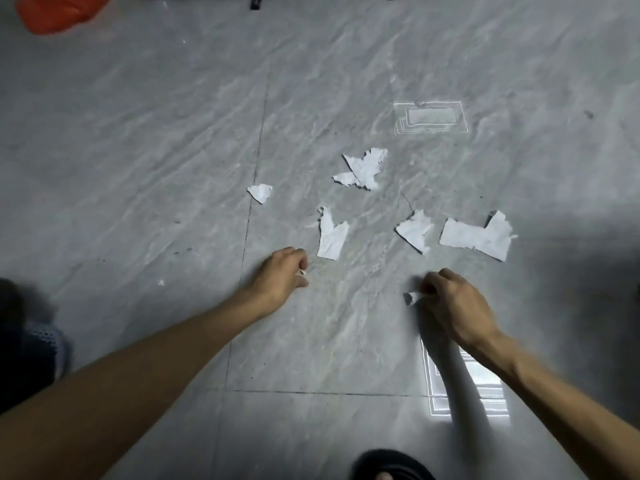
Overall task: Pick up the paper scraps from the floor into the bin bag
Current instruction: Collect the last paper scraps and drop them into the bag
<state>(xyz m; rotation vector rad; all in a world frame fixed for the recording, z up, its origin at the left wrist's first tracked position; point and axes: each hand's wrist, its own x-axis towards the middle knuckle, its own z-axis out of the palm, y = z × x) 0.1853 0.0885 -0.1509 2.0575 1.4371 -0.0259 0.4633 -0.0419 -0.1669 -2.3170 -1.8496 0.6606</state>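
Observation:
Several torn white paper scraps lie on the grey tiled floor: a small one (260, 192) at the left, a crumpled cluster (363, 168) farther off, a tall piece (331, 237) in the middle, another (415, 231) to its right and a wide one (479, 236) at the far right. My left hand (282, 277) is curled near the floor with a tiny white scrap (302, 272) pinched in its fingers, just below the tall piece. My right hand (453, 303) pinches a small scrap (412, 297). An orange plastic bag (59, 12) lies at the top left corner.
A tiny white fleck (161, 282) lies on the floor left of my left arm. My foot in a dark sandal (388, 465) shows at the bottom edge. A dark shoe or object (31, 341) sits at the left edge. Black furniture feet (257, 1) stand at the top.

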